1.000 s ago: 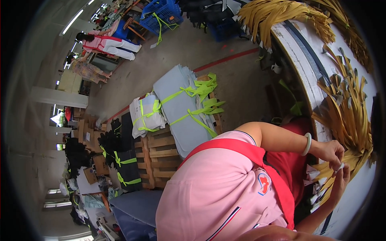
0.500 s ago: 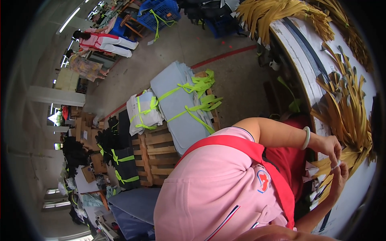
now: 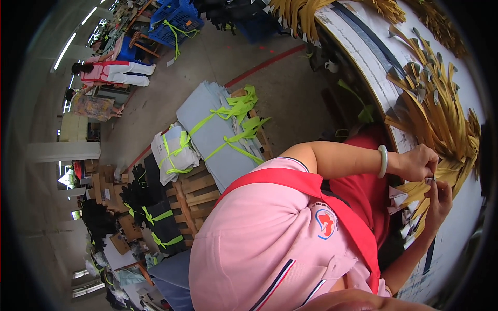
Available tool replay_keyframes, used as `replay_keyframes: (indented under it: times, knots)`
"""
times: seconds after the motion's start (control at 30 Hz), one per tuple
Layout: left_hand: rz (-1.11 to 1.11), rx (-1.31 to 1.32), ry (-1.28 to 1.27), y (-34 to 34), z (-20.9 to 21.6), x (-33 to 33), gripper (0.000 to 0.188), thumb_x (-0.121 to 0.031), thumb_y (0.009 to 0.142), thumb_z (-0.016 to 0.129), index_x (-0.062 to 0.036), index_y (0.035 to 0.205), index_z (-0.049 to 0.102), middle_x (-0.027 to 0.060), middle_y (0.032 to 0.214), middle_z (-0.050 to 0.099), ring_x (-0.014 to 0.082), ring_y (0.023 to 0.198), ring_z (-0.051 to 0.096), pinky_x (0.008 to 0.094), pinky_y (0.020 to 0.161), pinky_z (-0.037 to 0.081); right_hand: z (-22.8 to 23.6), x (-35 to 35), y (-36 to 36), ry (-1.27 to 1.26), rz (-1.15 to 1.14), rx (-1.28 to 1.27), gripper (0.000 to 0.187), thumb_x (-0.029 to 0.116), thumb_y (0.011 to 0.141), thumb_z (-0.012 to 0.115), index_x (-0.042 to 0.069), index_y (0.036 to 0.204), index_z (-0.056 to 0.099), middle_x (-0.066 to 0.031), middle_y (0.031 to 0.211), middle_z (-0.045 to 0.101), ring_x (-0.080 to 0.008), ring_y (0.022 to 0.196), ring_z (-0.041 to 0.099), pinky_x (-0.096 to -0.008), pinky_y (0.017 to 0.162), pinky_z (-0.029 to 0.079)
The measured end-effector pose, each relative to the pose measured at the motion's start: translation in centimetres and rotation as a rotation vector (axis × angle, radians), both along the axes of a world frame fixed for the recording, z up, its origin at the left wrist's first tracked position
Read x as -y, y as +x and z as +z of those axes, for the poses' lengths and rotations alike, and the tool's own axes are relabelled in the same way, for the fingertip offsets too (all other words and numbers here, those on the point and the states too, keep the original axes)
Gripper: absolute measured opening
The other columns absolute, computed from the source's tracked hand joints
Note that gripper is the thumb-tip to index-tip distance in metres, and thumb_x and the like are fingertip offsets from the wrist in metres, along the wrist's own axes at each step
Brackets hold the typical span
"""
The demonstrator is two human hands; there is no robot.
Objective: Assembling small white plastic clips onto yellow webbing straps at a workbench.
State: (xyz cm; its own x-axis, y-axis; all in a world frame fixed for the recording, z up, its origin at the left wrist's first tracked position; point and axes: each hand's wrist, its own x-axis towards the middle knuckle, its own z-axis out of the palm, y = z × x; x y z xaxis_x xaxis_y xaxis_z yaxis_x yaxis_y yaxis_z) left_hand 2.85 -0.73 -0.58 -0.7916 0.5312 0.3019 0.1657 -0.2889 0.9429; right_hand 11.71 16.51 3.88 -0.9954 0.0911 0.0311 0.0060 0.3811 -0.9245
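My left hand [image 3: 419, 161], with a pale bangle [image 3: 383, 160] on its wrist, is closed with the fingertips pinched. Just below it in the picture, my right hand [image 3: 440, 199] is closed too, and its fingertips meet those of the left. Between them shows a small white strip [image 3: 429, 180], mostly hidden by the fingers. Both hands are over a bundle of flat yellow-brown straps [image 3: 415, 193] on the white tabletop [image 3: 447, 262]. White-tipped strap ends [image 3: 399, 199] stick out towards my body. A larger heap of the same straps [image 3: 428, 116] spreads beyond my left hand.
More yellow-brown straps [image 3: 295, 18] hang over the table's far end. Behind me, stacked grey-blue sheets [image 3: 199, 114] tied with lime-green bands and a white bundle [image 3: 168, 155] sit on wooden pallets [image 3: 199, 192]. Blue crates [image 3: 176, 28] and two people [image 3: 114, 71] are farther off.
The whole view has shifted, so the hands and table appear higher in the picture. The fingertips have drawn closer together and less of the white strip shows.
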Motion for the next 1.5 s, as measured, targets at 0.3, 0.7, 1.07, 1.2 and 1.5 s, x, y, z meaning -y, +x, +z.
replay_keyframes:
  times: [0.3, 0.7, 1.07, 1.2, 1.5]
  knots:
    - [-0.041, -0.117, 0.081, 1.4, 0.1, 0.1, 0.008, 0.0, 0.082, 0.067, 0.0007, 0.083, 0.059, 0.0097, 0.073, 0.061, 0.0169, 0.064, 0.064, 0.031, 0.056, 0.05, -1.4, 2.1, -1.0, 0.525, -0.283, -0.313, 0.007, 0.007, 0.093, 0.065, 0.001, 0.094, 0.061, -0.0013, 0.083, 0.059, -0.008, 0.072, 0.057, -0.0232, 0.069, 0.047]
    - [-0.122, -0.141, -0.217, -2.6, -0.9, 4.1, 0.008, -0.002, 0.091, 0.065, 0.0016, 0.097, 0.069, 0.0035, 0.091, 0.063, 0.0096, 0.078, 0.064, 0.0221, 0.068, 0.053, -2.6, 2.7, -0.5, 0.007, -0.179, -0.16, 0.01, 0.01, 0.094, 0.065, 0.001, 0.096, 0.062, 0.0001, 0.08, 0.06, -0.0058, 0.071, 0.056, -0.0206, 0.065, 0.047]
    - [0.092, -0.175, -0.457, -3.6, -4.4, 9.9, 0.01, -0.003, 0.09, 0.067, -0.0007, 0.1, 0.069, 0.0007, 0.09, 0.064, 0.0064, 0.074, 0.061, 0.0205, 0.064, 0.049, -5.1, 3.8, 0.6, 0.21, 0.002, 0.012, 0.015, 0.013, 0.093, 0.065, -0.002, 0.095, 0.062, -0.0039, 0.082, 0.059, -0.0113, 0.074, 0.054, -0.027, 0.067, 0.046]
    - [0.007, -0.264, -0.476, -0.9, -4.5, 9.0, 0.016, -0.005, 0.084, 0.073, 0.0009, 0.098, 0.068, 0.005, 0.088, 0.064, 0.011, 0.073, 0.063, 0.0235, 0.065, 0.051, -6.4, 5.7, 0.7, 0.23, 0.057, -0.006, 0.013, 0.011, 0.091, 0.065, 0.0, 0.097, 0.064, -0.0107, 0.089, 0.063, -0.0222, 0.078, 0.06, -0.0325, 0.071, 0.049]
    - [-0.181, 0.638, -0.158, -0.7, -5.7, 6.5, 0.024, -0.019, 0.097, 0.061, 0.0038, 0.103, 0.063, 0.0103, 0.086, 0.068, 0.0165, 0.07, 0.067, 0.0281, 0.062, 0.059, -6.4, 7.3, 1.5, 0.01, -0.089, 0.079, 0.015, 0.015, 0.094, 0.065, 0.001, 0.098, 0.063, -0.003, 0.084, 0.062, -0.0096, 0.077, 0.058, -0.0241, 0.069, 0.049]
